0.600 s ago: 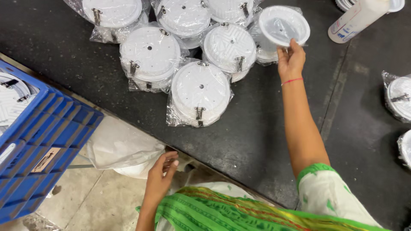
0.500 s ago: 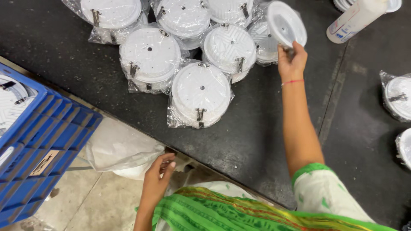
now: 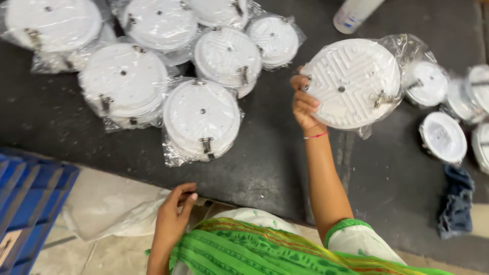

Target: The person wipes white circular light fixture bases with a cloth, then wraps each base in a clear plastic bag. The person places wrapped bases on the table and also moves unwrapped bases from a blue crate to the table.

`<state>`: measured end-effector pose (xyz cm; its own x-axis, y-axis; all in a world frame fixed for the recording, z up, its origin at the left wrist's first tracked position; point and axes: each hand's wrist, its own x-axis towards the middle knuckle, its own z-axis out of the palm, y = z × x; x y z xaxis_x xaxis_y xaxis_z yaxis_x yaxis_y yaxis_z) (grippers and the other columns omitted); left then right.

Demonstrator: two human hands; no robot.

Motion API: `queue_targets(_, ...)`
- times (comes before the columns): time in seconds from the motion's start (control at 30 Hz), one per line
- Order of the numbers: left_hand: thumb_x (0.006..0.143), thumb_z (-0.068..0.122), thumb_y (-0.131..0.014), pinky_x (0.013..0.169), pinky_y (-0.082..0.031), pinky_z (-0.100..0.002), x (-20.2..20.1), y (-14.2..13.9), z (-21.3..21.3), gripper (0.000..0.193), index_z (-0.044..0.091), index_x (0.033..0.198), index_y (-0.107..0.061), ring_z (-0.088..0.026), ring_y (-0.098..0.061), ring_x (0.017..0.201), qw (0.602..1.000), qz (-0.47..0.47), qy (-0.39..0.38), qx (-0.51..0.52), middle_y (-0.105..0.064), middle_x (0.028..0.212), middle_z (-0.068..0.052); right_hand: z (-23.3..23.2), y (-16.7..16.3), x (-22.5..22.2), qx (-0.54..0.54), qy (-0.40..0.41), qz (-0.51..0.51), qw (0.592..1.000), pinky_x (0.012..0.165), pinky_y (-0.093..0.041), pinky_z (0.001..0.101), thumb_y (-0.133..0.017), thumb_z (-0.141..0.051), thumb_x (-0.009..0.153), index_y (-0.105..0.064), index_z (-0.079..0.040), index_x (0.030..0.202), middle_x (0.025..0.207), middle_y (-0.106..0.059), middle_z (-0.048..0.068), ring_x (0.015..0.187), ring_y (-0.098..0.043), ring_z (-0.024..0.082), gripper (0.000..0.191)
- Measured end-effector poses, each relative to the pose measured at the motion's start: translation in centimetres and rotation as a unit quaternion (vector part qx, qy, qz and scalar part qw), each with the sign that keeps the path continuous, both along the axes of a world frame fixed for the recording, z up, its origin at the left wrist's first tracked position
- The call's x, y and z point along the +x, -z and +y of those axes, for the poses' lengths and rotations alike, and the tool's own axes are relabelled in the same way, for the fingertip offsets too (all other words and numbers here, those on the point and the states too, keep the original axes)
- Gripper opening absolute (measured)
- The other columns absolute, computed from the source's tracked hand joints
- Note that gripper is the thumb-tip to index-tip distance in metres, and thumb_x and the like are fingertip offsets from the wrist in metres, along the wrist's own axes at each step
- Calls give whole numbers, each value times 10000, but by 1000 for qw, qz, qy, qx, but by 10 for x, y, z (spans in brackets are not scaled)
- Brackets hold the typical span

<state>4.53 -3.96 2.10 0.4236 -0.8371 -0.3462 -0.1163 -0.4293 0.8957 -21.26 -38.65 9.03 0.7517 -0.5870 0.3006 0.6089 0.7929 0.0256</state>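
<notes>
Head view: right hand [image 3: 304,104] raised over the dark table [image 3: 265,163], fingers curled around the left edge of a round white disc in a clear plastic bag [image 3: 352,84]; the disc is tilted up off the table, its ribbed face toward the camera, a metal clip visible at its right side. Left hand [image 3: 173,216] low at the table's near edge, fingers loosely bent, fingertips touching a clear plastic sheet [image 3: 109,216] that hangs below the edge; grip on it cannot be told. A cluster of bagged white discs [image 3: 201,117] lies flat, left of the held one. Smaller bagged discs [image 3: 442,136] lie to the right, a blue cloth [image 3: 456,203] near them. Blue crate [image 3: 28,203] at lower left.
</notes>
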Motion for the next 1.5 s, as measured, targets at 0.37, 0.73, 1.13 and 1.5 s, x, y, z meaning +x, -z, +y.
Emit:
queue_targets(0.37, 927, 197, -662, 686, -524, -329, 14, -34, -25, 304, 83, 1208, -681, -202, -748, 909, 996, -36, 75, -31, -762, 1096, -94, 26, -24, 12, 40, -15, -13, 999, 535, -501, 296, -433, -201, 1123, -404, 72, 1382, 1098, -520, 200, 664, -573, 214, 378)
queue_targets(0.73, 925, 206, -662, 747, -560, -333, 43, -53, -23, 290, 91, 1191, -679, -213, -759, 933, 997, -43, 62, -34, -757, 1119, -82, -46, 13, 16, 146, 208, 168, 953, 616, -569, 342, -478, -312, 972, -511, 79, 1277, 1157, -548, 233, 771, -619, 261, 497)
queue_targets(1.13, 936, 184, -653, 830, -565, -341, 48, -59, 11, 297, 59, 1205, -673, -236, -758, 935, 996, -60, 5, -60, -752, 1072, -117, -162, 4, 96, -14, 496, 490, 717, 862, -590, 664, -569, 25, 862, -244, -80, 1240, 1277, -443, 236, 1109, -619, 402, 509)
queue_targets(1.5, 938, 221, -663, 782, -575, -370, -50, -72, 98, 327, 101, 1243, -669, -228, -742, 984, 992, -68, -109, -14, -748, 1146, -98, -135, 7, 49, -76, 422, 598, 678, 652, -565, 437, -690, -69, 892, -345, -114, 1172, 1188, -518, 168, 930, -612, 281, 446)
